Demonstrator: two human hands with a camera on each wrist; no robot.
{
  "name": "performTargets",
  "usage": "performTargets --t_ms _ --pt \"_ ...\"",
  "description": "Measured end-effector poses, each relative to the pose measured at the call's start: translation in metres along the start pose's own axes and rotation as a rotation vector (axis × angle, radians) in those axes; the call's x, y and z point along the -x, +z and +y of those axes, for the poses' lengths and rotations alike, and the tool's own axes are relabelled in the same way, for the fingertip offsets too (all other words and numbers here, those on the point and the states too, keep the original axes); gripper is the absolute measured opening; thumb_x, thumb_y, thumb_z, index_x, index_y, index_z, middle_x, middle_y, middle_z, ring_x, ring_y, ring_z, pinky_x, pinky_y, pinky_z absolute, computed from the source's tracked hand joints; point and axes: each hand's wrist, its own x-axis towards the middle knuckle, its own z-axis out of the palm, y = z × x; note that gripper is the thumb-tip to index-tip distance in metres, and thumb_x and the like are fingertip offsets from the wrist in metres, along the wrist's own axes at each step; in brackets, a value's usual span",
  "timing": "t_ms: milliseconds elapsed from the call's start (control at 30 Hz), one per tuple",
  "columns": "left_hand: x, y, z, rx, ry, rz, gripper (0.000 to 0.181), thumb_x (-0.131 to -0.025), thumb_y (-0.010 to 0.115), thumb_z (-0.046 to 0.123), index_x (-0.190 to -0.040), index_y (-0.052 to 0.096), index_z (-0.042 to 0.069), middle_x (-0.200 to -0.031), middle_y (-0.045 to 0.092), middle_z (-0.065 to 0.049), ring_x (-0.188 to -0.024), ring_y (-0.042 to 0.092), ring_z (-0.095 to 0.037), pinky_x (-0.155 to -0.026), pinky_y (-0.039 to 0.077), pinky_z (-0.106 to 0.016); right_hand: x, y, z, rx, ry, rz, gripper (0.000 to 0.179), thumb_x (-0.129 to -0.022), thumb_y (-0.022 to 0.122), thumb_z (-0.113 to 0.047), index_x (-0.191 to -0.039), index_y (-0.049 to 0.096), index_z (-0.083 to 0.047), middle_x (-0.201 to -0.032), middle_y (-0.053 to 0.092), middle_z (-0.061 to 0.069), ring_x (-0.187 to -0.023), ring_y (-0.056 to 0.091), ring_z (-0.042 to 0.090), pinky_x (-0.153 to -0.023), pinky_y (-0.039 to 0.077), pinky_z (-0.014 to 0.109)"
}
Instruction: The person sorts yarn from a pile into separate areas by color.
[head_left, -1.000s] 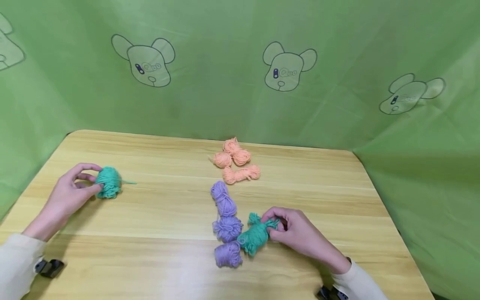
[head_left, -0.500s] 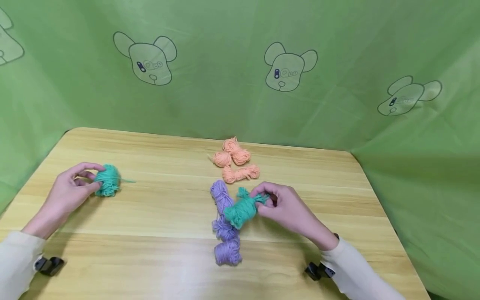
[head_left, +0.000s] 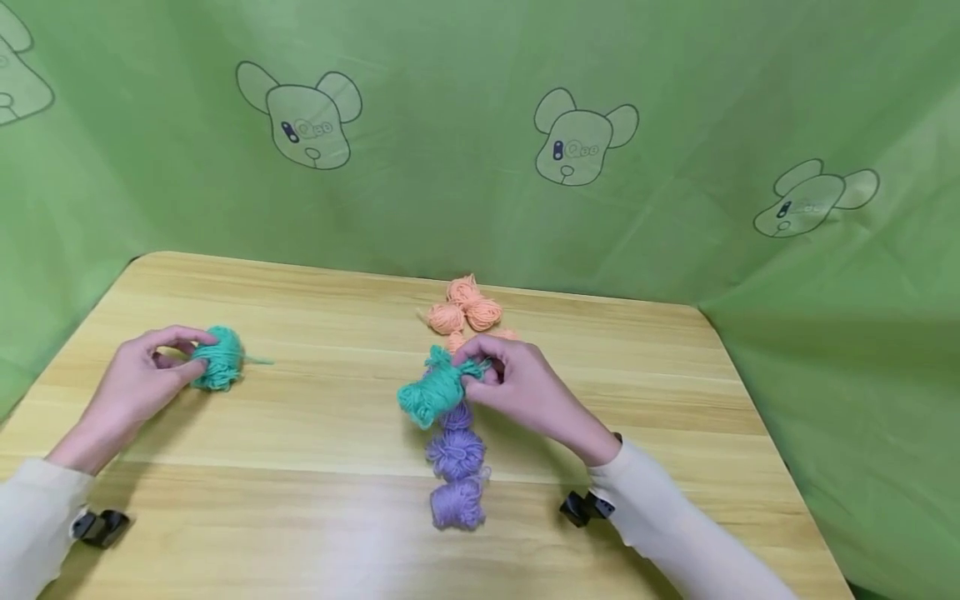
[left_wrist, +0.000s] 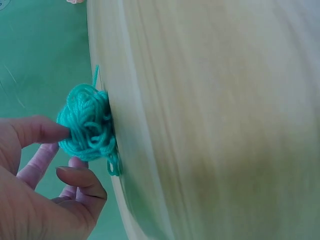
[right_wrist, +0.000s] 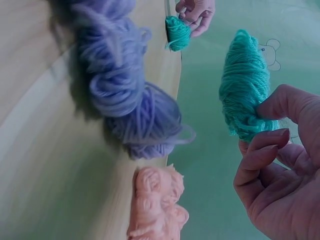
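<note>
My right hand [head_left: 525, 392] pinches one end of a green yarn skein [head_left: 433, 396], carrying it raised over the purple row; in the right wrist view that skein [right_wrist: 245, 85] hangs off the thumb and fingertips. At the left of the table, my left hand [head_left: 146, 379] holds a second green yarn ball [head_left: 219, 360] between thumb and fingers. The left wrist view has this ball [left_wrist: 87, 122] against the tabletop, a loose tail sticking out. Purple yarn skeins [head_left: 456, 454] lie in a line down the middle; the farthest is partly hidden by the raised green one.
Behind the purple row, peach yarn skeins [head_left: 480, 312] sit near the back edge, one partly covered by my right hand. The wooden table [head_left: 300, 517] is backed by a green curtain [head_left: 450, 167] with printed mouse heads. Cameras [head_left: 101, 527] are strapped at both wrists.
The right hand has lifted its green skein from beside the purple ones and moved it away from me and leftward. The left hand has stayed with its ball.
</note>
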Motion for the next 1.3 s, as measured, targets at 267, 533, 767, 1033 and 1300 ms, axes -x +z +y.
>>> performTargets --t_ms 267,533,767,1033,1300 --pt "0.000 -0.001 0.004 -0.049 0.021 -0.022 0.040 -0.106 0.069 0.014 -0.143 0.066 0.000 -0.130 0.059 -0.016 -0.084 0.056 -0.014 -0.068 0.047 -0.030 -0.025 0.012 -0.014 0.006 -0.023 -0.010 0.027 -0.090 0.072 -0.002 -0.114 0.076 -0.014 -0.074 0.053 -0.001 -0.063 0.045 0.011 -0.055 0.037 0.024" --pt "-0.002 0.002 0.006 0.005 0.018 -0.055 0.041 -0.106 0.071 0.019 -0.142 0.066 0.001 -0.138 0.055 -0.017 -0.085 0.056 -0.015 -0.067 0.048 -0.031 -0.050 0.030 -0.027 0.031 -0.049 0.004 0.027 -0.089 0.072 -0.005 -0.114 0.077 -0.014 -0.082 0.057 -0.001 -0.065 0.046 0.010 -0.059 0.041 0.025" --pt "0.001 -0.001 0.005 0.015 0.018 -0.058 0.042 -0.107 0.070 0.024 -0.142 0.067 0.001 -0.141 0.052 -0.019 -0.083 0.056 -0.015 -0.067 0.046 -0.031 -0.072 0.052 -0.037 0.018 -0.070 -0.017 0.025 -0.091 0.073 -0.005 -0.114 0.077 -0.013 -0.087 0.065 -0.001 -0.063 0.046 0.008 -0.058 0.042 0.025" --pt "0.007 0.001 0.005 -0.036 0.013 -0.077 0.049 -0.111 0.066 0.034 -0.146 0.064 0.000 -0.144 0.051 -0.022 -0.092 0.053 -0.019 -0.069 0.047 -0.029 -0.096 0.075 -0.046 0.016 -0.051 -0.080 0.022 -0.093 0.077 -0.005 -0.114 0.076 -0.012 -0.098 0.070 -0.001 -0.061 0.045 0.006 -0.057 0.042 0.022" --pt "0.007 0.001 0.011 -0.041 -0.003 -0.108 0.061 -0.112 0.061 0.044 -0.154 0.056 -0.001 -0.152 0.045 -0.029 -0.113 0.049 -0.031 -0.078 0.044 -0.034 -0.117 0.095 -0.044 0.031 -0.016 -0.092 0.021 -0.094 0.078 -0.005 -0.113 0.077 -0.014 -0.098 0.068 -0.004 -0.069 0.048 0.008 -0.065 0.046 0.022"
